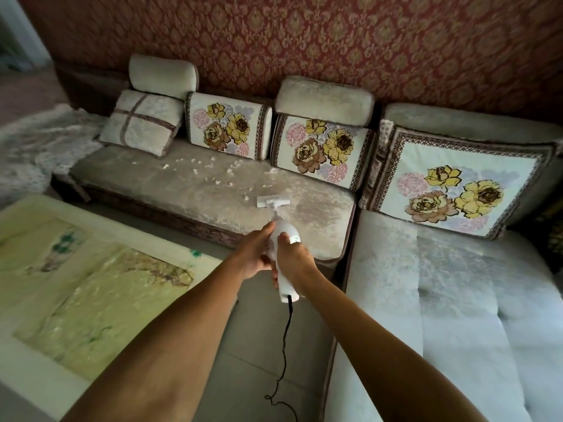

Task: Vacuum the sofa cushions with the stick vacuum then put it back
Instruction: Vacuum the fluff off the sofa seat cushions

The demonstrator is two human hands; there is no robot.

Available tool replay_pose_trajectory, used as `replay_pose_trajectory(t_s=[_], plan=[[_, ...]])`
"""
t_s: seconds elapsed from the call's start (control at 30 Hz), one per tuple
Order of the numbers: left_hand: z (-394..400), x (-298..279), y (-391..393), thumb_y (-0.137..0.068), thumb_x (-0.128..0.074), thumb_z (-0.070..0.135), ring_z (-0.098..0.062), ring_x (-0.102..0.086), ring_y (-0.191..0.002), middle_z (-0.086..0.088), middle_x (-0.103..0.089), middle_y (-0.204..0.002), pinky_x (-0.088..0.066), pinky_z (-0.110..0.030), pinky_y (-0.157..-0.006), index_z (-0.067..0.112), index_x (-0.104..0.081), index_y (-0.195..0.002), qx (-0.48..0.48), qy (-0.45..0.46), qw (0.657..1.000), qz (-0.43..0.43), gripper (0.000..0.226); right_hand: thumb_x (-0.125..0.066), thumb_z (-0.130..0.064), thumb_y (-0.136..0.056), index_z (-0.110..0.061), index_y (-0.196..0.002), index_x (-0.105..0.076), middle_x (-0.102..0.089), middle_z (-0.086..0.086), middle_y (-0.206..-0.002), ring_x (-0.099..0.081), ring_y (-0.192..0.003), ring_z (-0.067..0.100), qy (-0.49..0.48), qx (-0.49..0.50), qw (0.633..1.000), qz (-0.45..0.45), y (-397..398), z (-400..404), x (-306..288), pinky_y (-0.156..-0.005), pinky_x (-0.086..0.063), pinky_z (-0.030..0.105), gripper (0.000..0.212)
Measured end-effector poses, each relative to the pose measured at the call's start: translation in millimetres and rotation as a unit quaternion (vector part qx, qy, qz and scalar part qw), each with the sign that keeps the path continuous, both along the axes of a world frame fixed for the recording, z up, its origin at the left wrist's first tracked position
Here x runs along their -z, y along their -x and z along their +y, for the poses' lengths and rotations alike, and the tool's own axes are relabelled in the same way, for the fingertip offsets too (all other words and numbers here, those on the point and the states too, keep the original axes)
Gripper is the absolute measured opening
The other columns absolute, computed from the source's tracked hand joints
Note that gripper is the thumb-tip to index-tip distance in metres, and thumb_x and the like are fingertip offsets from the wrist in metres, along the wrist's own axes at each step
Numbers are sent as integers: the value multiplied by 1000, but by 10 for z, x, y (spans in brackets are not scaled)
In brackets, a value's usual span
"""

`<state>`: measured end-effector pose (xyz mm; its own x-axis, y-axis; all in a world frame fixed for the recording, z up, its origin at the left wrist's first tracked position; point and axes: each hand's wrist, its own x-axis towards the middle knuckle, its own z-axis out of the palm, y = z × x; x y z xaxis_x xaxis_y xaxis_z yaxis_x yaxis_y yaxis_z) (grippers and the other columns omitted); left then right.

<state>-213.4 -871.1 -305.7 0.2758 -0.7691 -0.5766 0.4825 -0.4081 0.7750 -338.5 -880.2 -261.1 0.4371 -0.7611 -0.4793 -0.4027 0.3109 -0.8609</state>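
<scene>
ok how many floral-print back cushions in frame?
3. One left of centre beside the cross-banded pillow, one in the middle above the vacuum head, one on the right sofa section. Right edge is cropped, so more may be hidden.

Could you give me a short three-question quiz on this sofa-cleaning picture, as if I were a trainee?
1. True or false: only one of the hands grips the white vacuum.
2. Multiple choice: where do the white scraps lie? A) on the floor B) on the seat cushion beyond the nozzle C) on the floral back cushions.
3. Short answer: what trails from the vacuum's rear end down to the floor?

Key:
1. False: the left hand and the right hand both hold its body.
2. B.
3. A black cord.
</scene>
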Motion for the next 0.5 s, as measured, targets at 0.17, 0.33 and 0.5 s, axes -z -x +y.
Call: replay_pose_trajectory(t_s=[0.17,0.33,0.5], plan=[[-172,70,-27,-96,-53,52,-29,-65,-94,-16,-67,-113,-55,-34,-54,11,-60,-132,13,12,1000,13,55,-37,-44,-104,2,-114,-59,-54,7,-68,-51,-48,18,-15,8,1000,26,-42,-170,39,-38,-42,19,51],[-340,120,-161,-97,-52,51,-35,-64,-108,-21,-66,-122,-56,-40,-63,8,-60,-130,17,19,1000,15,55,-31,-41,-104,2,-121,-58,-60,14,-71,-56,-46,24,-22,5,998,51,-215,-356,66,-44,-48,26,54],[-539,159,-399,-98,-50,52,-36,-64,-108,-21,-66,-119,-56,-41,-66,8,-57,-133,26,23,999,11,56,-30,-47,-103,2,-118,-61,-62,12,-69,-60,-55,24,-8,9,998,56,-418,-543,112,-55,-54,30,60]])
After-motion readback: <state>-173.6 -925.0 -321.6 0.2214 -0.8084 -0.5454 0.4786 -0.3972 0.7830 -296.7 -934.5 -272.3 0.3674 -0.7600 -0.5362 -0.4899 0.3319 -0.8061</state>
